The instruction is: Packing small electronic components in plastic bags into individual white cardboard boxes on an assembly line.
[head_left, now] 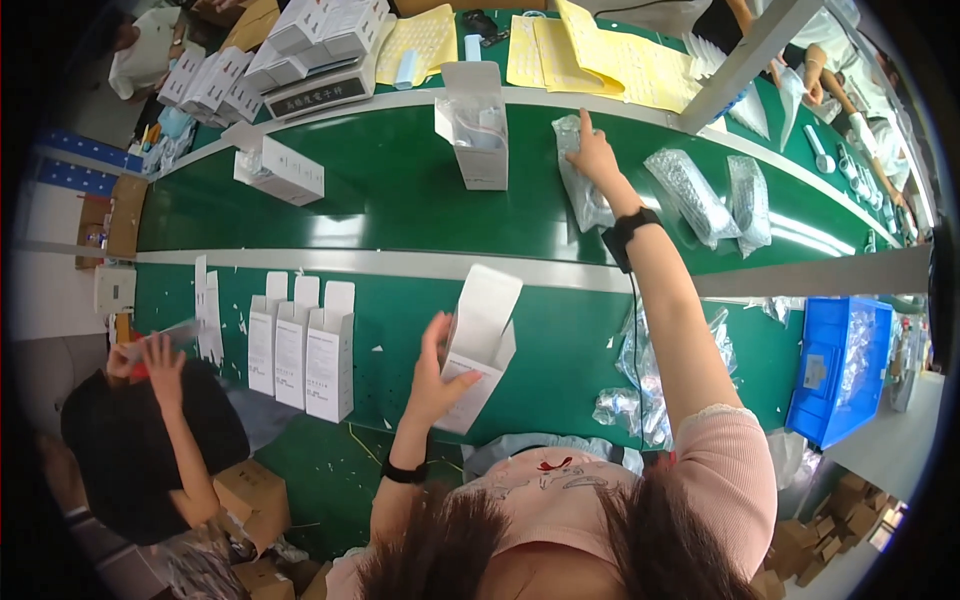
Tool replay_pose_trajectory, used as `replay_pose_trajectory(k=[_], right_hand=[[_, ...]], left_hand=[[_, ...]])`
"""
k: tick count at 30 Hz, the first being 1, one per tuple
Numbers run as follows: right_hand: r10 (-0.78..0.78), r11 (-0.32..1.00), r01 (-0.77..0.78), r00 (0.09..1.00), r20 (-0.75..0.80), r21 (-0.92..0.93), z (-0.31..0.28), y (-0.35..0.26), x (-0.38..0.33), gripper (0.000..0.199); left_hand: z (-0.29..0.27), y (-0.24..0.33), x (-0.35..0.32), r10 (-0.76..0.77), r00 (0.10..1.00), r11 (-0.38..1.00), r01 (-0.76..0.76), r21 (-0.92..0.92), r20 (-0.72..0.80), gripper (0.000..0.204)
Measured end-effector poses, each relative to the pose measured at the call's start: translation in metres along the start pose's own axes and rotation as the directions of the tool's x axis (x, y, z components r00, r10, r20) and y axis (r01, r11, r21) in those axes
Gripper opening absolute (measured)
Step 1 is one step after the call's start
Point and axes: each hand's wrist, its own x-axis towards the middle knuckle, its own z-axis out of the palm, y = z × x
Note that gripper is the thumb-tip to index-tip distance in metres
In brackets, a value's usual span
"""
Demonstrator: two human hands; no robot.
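Observation:
My left hand (440, 380) grips a tall white carton (475, 385) by its side, thumb on the near face. The carton tilts over the near bench, its top flap up and its mouth open. On the green belt, my right hand (597, 158) touches a long bubble-wrapped package (575, 180). Its index finger is stretched out; its other fingers are partly hidden. Further right lie two more bubble-wrapped packages, one larger (695, 195) and one narrower (749, 205).
On the belt stand an open filled carton (482, 150) and another carton (283, 172). Several open cartons (330, 365) line the left bench beside a person (165, 400). A blue bin (838, 370) is at right. Yellow sheets (600, 60) and a scale (325, 90) lie beyond.

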Motion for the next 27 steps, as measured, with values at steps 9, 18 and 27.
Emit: replay_pose_trajectory(k=[9,18,27], right_hand=[[0.063,0.500,0.328,0.909,-0.412,0.802,-0.121,-0.017,-0.217,0.058],[0.227,0.514,0.556,0.646,-0.729,0.653,-0.076,-0.077,-0.300,0.056],[-0.427,0.805,0.590,0.650,-0.629,0.064,-0.076,-0.070,-0.326,0.054]], left_hand=[[0.054,0.055,0.013,0.524,0.850,0.807,-0.481,0.342,-0.042,0.086],[0.110,0.033,0.002,0.521,0.782,0.851,-0.445,0.280,-0.343,0.073],[0.123,0.021,-0.013,0.740,0.584,0.667,-0.699,0.259,-0.333,0.078]])
